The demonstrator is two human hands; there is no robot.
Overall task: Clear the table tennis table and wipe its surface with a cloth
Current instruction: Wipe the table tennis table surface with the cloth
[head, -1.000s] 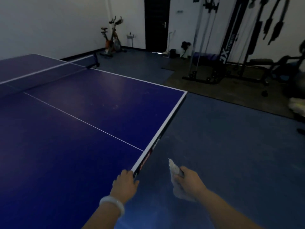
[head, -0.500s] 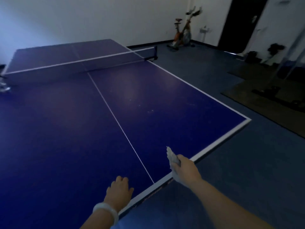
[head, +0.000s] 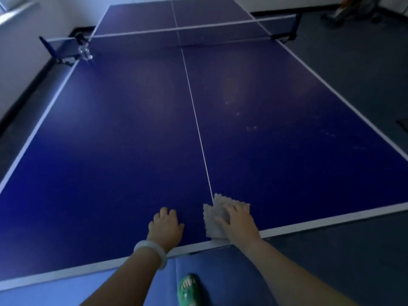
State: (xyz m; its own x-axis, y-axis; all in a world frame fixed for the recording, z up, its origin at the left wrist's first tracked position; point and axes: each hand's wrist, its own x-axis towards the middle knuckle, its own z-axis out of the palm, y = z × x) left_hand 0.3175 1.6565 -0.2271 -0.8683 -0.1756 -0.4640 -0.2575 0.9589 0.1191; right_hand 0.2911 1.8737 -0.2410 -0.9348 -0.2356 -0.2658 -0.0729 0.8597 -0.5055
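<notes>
The blue table tennis table (head: 123,138) stretches away from me, its white centre line running to the net (head: 176,34). A pale grey cloth (head: 215,214) lies flat on the near end, right at the centre line. My right hand (head: 237,224) presses down on the cloth with spread fingers. My left hand (head: 165,226) rests on the bare surface just left of the cloth, fingers slightly bent, holding nothing. Pale specks dot the right half of the table. A clear plastic bottle (head: 85,50) stands by the left net post.
A white wall runs along the left, close to the table's side. Grey-blue floor lies to the right, with an exercise bike (head: 353,7) at the far right corner. My foot in a green slipper (head: 188,290) stands below the table's near edge.
The view has swung from the table's right corner to face down its length. My right hand brought the bunched cloth up over the edge and spread it flat on the surface.
</notes>
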